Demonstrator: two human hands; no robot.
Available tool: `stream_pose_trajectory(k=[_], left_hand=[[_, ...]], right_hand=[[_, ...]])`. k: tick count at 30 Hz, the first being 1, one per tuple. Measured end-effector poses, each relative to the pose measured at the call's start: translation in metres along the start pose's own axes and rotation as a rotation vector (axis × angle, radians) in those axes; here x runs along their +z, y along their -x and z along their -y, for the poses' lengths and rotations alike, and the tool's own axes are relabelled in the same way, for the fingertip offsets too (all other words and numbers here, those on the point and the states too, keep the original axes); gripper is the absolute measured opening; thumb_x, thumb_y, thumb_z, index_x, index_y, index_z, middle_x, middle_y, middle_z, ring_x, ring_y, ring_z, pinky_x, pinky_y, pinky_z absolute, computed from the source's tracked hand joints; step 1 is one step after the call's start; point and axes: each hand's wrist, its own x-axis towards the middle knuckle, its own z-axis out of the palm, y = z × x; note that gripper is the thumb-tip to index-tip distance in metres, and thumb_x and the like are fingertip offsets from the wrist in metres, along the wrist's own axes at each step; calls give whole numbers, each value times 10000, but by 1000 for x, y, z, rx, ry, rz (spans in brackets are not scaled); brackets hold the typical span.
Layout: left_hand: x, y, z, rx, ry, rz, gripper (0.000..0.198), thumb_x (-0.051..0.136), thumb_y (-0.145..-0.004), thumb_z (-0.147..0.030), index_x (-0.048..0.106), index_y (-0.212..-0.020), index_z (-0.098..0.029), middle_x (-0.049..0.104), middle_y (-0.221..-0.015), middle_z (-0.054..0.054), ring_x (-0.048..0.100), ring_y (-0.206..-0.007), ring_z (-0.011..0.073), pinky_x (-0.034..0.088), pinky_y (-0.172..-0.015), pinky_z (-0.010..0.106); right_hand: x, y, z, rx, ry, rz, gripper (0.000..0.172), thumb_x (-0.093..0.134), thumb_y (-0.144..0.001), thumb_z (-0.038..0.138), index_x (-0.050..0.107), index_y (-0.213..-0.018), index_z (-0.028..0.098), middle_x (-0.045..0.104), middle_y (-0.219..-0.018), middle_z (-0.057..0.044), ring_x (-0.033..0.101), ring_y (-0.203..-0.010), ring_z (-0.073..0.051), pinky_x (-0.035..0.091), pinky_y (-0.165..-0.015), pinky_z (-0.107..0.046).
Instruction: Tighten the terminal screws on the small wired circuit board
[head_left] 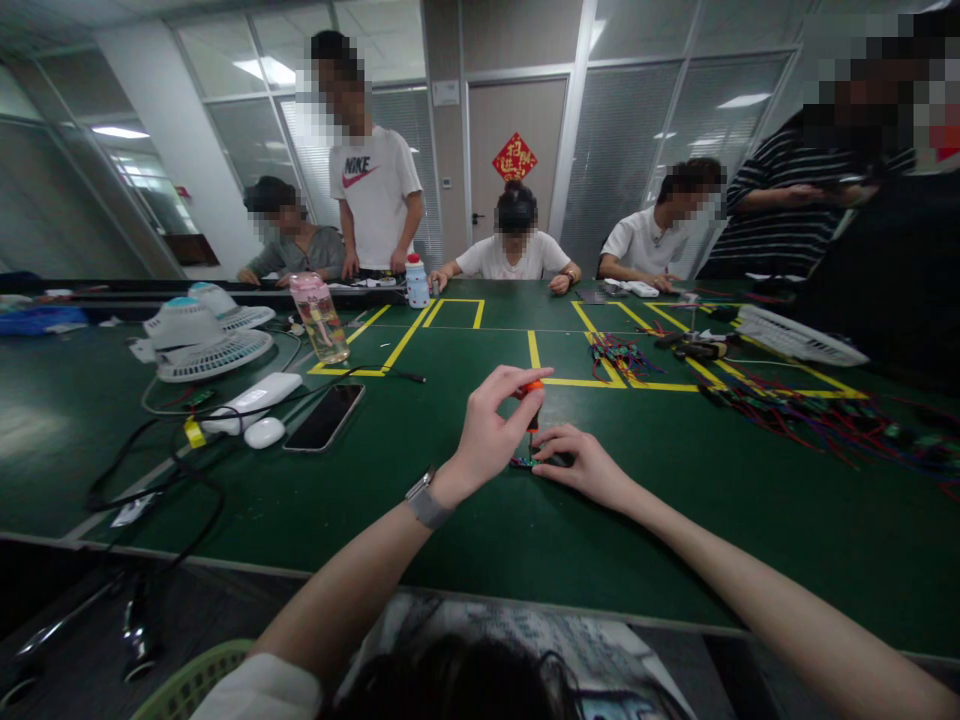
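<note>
My left hand (491,420) is closed around the orange and black handle of a screwdriver (533,388), which stands upright with its shaft pointing down. Below its tip a small green circuit board (523,463) lies on the green tabletop. The fingers of my right hand (581,465) pinch the board's right side and steady it close to the shaft. Part of the board is hidden behind my fingers, so I cannot make out the screw or its details.
Left of my hands lie a phone (325,418), a white mouse (264,432), a power strip (255,400) and black cables. A drink bottle (321,320) and white fans (206,340) stand behind. Wired boards (847,420) are piled right. Several people sit or stand around the table.
</note>
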Motion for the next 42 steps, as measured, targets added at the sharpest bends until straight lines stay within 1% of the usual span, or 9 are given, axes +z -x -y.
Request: stream_pose_trajectory(k=[3, 8, 12, 14, 19, 25, 31, 38, 42], left_hand=[[-1, -1, -1, 8, -65, -23, 230, 531, -930, -248, 699, -1086, -222, 597, -943, 46, 584, -872, 136, 488, -801, 257], [-1, -2, 3, 24, 21, 32, 328, 425, -972, -181, 603, -1243, -234, 613, -1175, 61, 579, -1078, 151, 458, -936, 292], [1, 1, 3, 18, -29, -32, 240, 555, -918, -228, 665, -1132, -220, 620, -1000, 46, 602, -911, 141, 496, -802, 257], [2, 2, 2, 13, -86, -67, 218, 568, -912, -245, 687, -1093, -220, 584, -970, 43, 586, -891, 136, 490, -799, 254], [1, 2, 3, 35, -29, -5, 319, 421, -974, -196, 619, -1222, -228, 607, -1168, 71, 571, -1089, 164, 459, -941, 303], [3, 0, 3, 34, -96, -46, 235, 575, -901, -196, 663, -1117, -218, 612, -975, 39, 591, -881, 132, 494, -784, 252], [3, 0, 5, 12, -93, -20, 275, 566, -905, -196, 634, -1169, -235, 574, -1005, 40, 575, -906, 134, 496, -786, 246], [1, 1, 2, 81, -43, -1, 303, 432, -968, -186, 628, -1196, -220, 656, -1123, 59, 602, -1039, 159, 472, -902, 295], [1, 0, 1, 80, -93, -42, 249, 514, -932, -178, 659, -1131, -211, 650, -1015, 48, 608, -922, 140, 487, -819, 264]], right_hand=[[0, 0, 0, 3, -4, -3, 72, 745, -781, 286, 739, -767, 216, 717, -992, -68, 634, -938, -244, 461, -885, -433], [0, -1, 1, 22, -5, 4, 55, 748, -776, 264, 739, -772, 209, 716, -998, -70, 635, -939, -246, 461, -881, -431], [0, -1, 1, 14, -4, 7, 53, 749, -774, 265, 739, -768, 213, 715, -998, -67, 634, -941, -245, 461, -882, -426], [-1, -1, 1, 11, -3, 7, 47, 753, -770, 259, 739, -763, 214, 716, -990, -64, 634, -938, -244, 460, -883, -424], [-1, -1, 3, 19, -4, 8, 22, 749, -768, 225, 738, -774, 207, 716, -994, -68, 633, -933, -240, 455, -885, -424], [1, 0, 2, 19, 17, 2, 35, 740, -765, 216, 735, -798, 207, 715, -988, -63, 632, -939, -242, 453, -883, -419], [0, 0, 4, 0, -6, -12, 101, 741, -760, 214, 709, -855, 207, 715, -971, -55, 632, -936, -236, 449, -889, -407], [1, 0, 4, -2, -14, -31, 107, 736, -753, 199, 648, -814, 203, 708, -937, -45, 623, -898, -228, 448, -858, -390], [0, 0, 5, -3, -16, -25, 103, 726, -760, 203, 636, -809, 204, 705, -928, -45, 621, -891, -227, 446, -854, -386]])
